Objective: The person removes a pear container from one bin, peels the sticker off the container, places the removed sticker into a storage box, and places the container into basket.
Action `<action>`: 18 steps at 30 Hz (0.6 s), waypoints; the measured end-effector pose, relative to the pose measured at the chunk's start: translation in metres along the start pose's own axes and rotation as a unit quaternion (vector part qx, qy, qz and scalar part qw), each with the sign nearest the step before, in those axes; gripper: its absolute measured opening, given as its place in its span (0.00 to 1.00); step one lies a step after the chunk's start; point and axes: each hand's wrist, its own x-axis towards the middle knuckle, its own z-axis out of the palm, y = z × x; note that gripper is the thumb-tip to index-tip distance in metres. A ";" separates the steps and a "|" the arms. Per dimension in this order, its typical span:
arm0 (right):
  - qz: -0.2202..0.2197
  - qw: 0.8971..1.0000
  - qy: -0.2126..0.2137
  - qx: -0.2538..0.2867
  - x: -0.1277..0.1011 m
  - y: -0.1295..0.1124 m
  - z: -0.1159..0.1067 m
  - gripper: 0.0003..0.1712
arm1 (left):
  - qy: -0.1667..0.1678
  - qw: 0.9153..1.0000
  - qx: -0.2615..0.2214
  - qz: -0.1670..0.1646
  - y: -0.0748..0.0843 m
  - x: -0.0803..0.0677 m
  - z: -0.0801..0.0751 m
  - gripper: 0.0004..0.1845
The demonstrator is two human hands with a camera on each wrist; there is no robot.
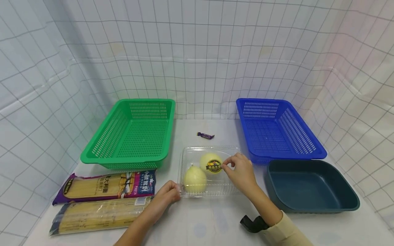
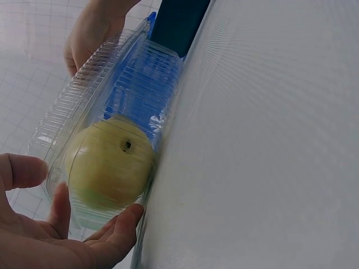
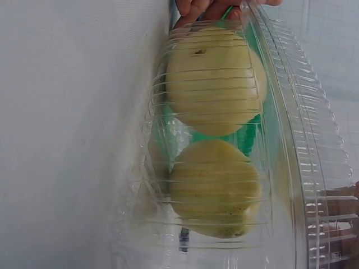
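At the near left a clear pasta pack is laid, with a purple pack just behind. The near left corner of a clear box, set on the table, is held by the left hand. To the right a dark tray is placed. Inside the box, a near fruit is seated at the left and a far fruit closer to the middle. Over the latter a sticker is seen, its right edge pinched between thumb and forefinger of the right hand. Beyond the box a candy is flanked by a green basket and a blue basket, with a gridded sheet hung behind
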 end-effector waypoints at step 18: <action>-0.028 0.999 0.023 0.023 0.001 0.001 0.000 0.04 | 0.008 1.000 -0.002 -0.004 0.000 0.000 0.001 0.06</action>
